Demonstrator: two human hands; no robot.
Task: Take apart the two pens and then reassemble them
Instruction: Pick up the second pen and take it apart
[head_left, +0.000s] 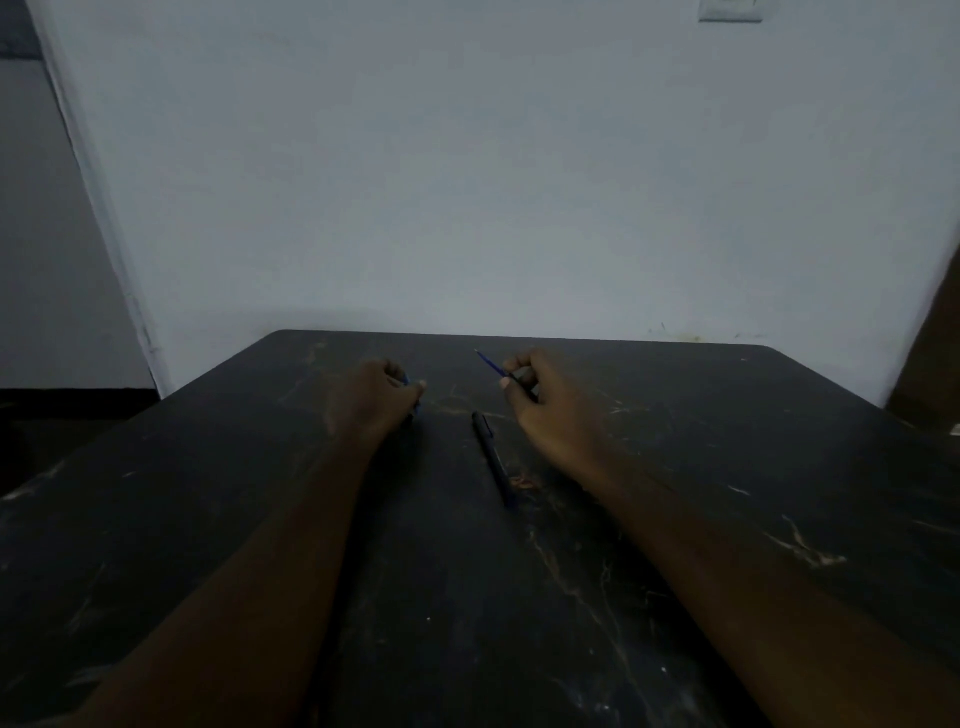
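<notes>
A black pen (491, 457) lies lengthwise on the dark bench (675, 519) between both hands, nearer the right hand (540, 395) pinching a blue refill (491, 364), the left hand (376, 400) curled around a blue part.

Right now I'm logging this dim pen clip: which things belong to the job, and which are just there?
Job:
blue refill in the right hand
blue pen part in the left hand
black pen lying on the table

Just there:
wall plate
</notes>
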